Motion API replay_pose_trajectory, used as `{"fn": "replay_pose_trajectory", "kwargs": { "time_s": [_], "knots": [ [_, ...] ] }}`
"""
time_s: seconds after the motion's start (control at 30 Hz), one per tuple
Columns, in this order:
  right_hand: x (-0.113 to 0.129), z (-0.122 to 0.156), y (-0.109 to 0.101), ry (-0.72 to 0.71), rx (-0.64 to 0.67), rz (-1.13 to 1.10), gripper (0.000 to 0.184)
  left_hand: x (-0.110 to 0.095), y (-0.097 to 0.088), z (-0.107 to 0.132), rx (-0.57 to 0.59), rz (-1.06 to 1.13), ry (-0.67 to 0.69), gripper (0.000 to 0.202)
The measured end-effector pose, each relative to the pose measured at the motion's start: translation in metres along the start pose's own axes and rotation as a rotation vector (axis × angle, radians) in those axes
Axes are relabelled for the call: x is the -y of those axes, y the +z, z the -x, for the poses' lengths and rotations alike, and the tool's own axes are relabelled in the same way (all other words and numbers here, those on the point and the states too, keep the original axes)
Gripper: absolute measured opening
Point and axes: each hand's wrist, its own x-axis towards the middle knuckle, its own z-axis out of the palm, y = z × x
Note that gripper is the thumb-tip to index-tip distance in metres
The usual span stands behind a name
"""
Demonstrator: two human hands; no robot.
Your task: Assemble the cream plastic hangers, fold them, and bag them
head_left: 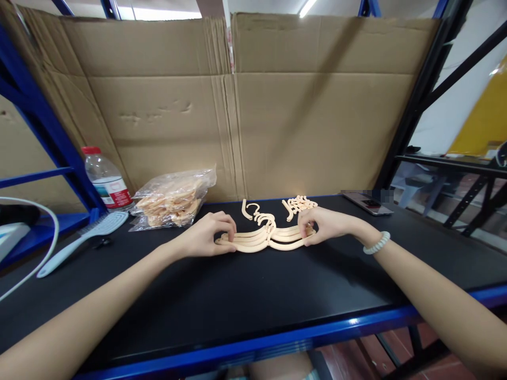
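A stack of several beige plastic clothes hangers (253, 244) lies on the black tabletop (237, 295), their curved arms side by side and their hooks (268, 220) bunched at the middle, pointing away from me. My left hand (212, 235) pinches the left ends of the arms between thumb and fingers. At the opposite end, my right hand (322, 224) has its thumb and fingers closed on the right ends. The fingers partly hide both tips of the stack. Just behind it lie a loose curved beige piece (246, 210) and a small pile of beige pieces (301, 203).
A clear plastic bag (174, 198) of beige pieces sits at the back left, near a red-capped bottle (106, 179) and a pale hairbrush (87, 237). At the back right lies a phone (366, 203). Cardboard (317, 121) walls off the rear; blue metal edging (277, 340) runs along the front.
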Motion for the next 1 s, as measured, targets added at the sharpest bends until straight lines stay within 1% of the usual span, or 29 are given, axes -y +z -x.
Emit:
{"fn": "replay_pose_trajectory", "kwargs": {
  "time_s": [0.1,0.2,0.27,0.33,0.4,0.47,0.57,0.7,0.87,0.93,1.0],
  "knots": [
    [0.0,-0.001,0.001,0.045,0.007,0.041,0.005,-0.006,0.006,0.0,-0.008,-0.119,0.016,0.012],
    [0.007,0.0,0.002,0.096,0.019,0.071,0.007,-0.016,0.017,0.0,-0.043,-0.121,0.008,0.017],
    [0.015,-0.001,0.004,0.115,-0.025,0.093,0.015,-0.023,0.028,0.0,-0.069,-0.101,-0.003,0.021],
    [0.025,-0.002,0.011,0.103,-0.107,0.092,0.027,-0.03,0.039,0.001,-0.09,-0.106,-0.013,0.029],
    [0.033,-0.005,0.021,0.074,-0.171,0.075,0.038,-0.035,0.049,0.002,-0.077,-0.129,-0.055,0.036],
    [0.039,-0.007,0.031,0.064,-0.18,0.072,0.044,-0.037,0.054,0.002,-0.038,-0.14,-0.126,0.041],
    [0.044,-0.011,0.042,0.102,-0.138,0.106,0.035,-0.035,0.055,0.001,0.031,-0.126,-0.201,0.046],
    [0.044,-0.014,0.045,0.121,-0.125,0.162,0.026,-0.029,0.052,-0.001,0.077,-0.136,-0.205,0.048],
    [0.041,-0.016,0.048,0.126,-0.152,0.146,0.029,-0.023,0.053,-0.001,0.059,-0.132,-0.201,0.048],
    [0.039,-0.016,0.048,0.1,-0.164,0.126,0.031,-0.023,0.053,-0.001,0.031,-0.126,-0.197,0.048],
    [0.032,-0.017,0.042,0.057,-0.198,0.11,0.033,-0.023,0.053,-0.001,0.006,-0.128,-0.187,0.047]
  ]
}}
